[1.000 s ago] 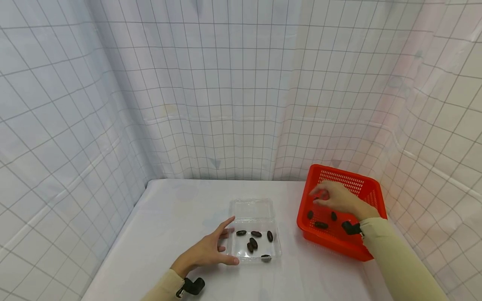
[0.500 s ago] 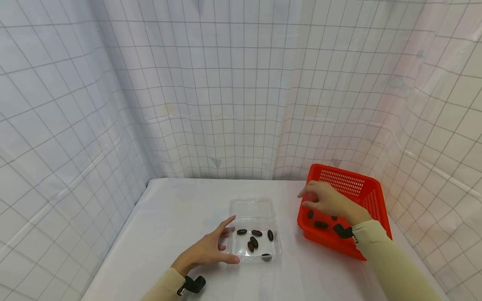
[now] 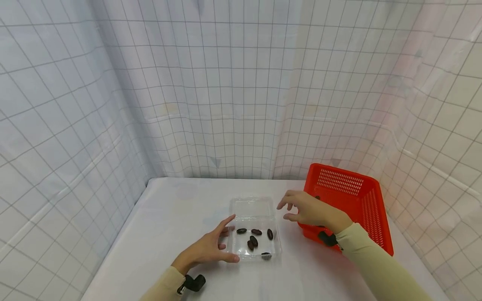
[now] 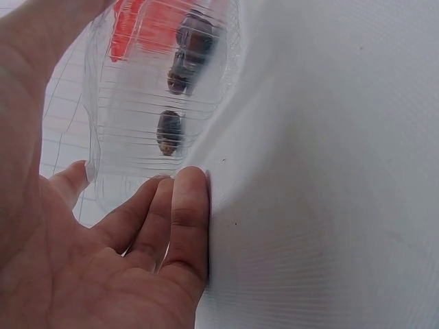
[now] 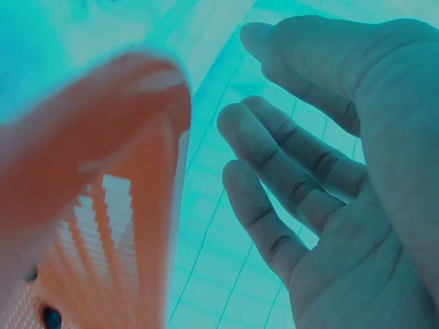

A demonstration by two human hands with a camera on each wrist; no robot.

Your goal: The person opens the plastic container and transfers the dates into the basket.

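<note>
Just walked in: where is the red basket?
In the head view, the red plastic basket sits at right on the table, right of the clear clamshell box, partly hidden by the right forearm.

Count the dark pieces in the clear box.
6: rear-left piece, rear-middle piece, rear-right piece, farther central piece, nearer central piece, front-right piece. No others appear hidden.
</note>
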